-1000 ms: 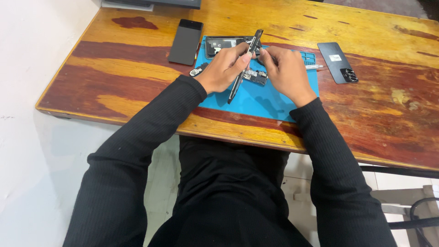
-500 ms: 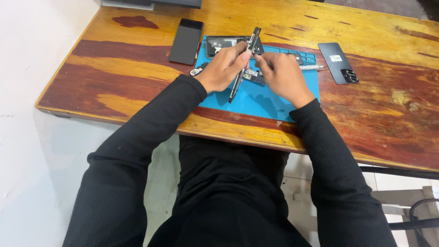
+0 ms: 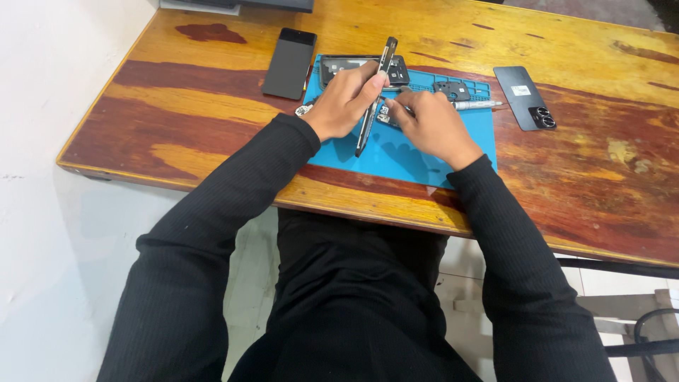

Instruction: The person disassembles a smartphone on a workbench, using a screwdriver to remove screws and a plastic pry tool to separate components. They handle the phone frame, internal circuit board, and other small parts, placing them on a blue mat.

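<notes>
1. A blue work mat (image 3: 414,152) lies on a wooden table (image 3: 212,120), and everything else is placed from that mat.
2. The left hand (image 3: 346,99) is over the mat's left half, its fingers closed around a thin, dark phone frame (image 3: 375,99) that stands on edge.
3. The phone frame is tilted, its top end reaching past the mat's far edge and its bottom end resting on the mat near the middle.
4. The right hand (image 3: 431,124) sits just right of the frame, over the mat's centre, fingers curled with the fingertips (image 3: 392,107) pressed against the frame's lower part. Whether it pinches a small part or tool there cannot be told.
5. A dark phone body (image 3: 339,67) with its insides showing lies at the mat's far left corner, partly behind the left hand.
6. A small black part (image 3: 453,88) lies on the mat's far right area, beside a silver pen-shaped tool (image 3: 477,105) that points toward the mat's right edge.
7. A black phone (image 3: 290,62) lies face up on the table just left of the mat.
8. A dark phone back cover (image 3: 525,97) with camera rings lies on the table just right of the mat.
9. Both arms wear black sleeves (image 3: 233,212) that cross the mat's near edge.
</notes>
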